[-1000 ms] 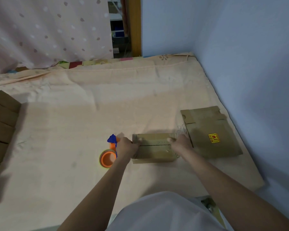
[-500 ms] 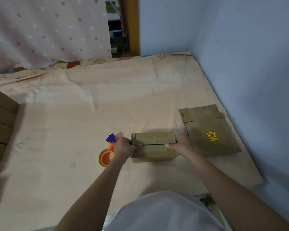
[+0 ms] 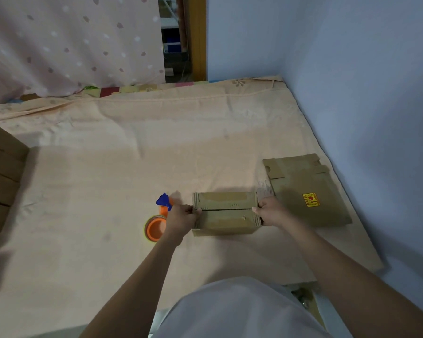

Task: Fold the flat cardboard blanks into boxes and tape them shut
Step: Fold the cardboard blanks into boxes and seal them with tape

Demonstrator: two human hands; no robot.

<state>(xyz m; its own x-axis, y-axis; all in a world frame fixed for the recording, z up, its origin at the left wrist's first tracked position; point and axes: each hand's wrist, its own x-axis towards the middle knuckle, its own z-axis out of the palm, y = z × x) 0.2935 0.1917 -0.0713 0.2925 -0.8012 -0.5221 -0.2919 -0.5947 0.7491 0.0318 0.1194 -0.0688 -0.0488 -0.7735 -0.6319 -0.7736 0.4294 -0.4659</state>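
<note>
Left hand (image 3: 181, 217) grips the left end of the folded box (image 3: 226, 213), thumb on the top flaps; right hand (image 3: 270, 212) grips the right end likewise. Box sits on the peach sheet (image 3: 132, 154), top flaps closed with the seam between them visible. Tape dispenser (image 3: 156, 223), orange with blue handle, lies just left of the box. Flat blanks (image 3: 308, 191) lie just right of it. Stacked cartons (image 3: 0, 181) stand well to its left.
</note>
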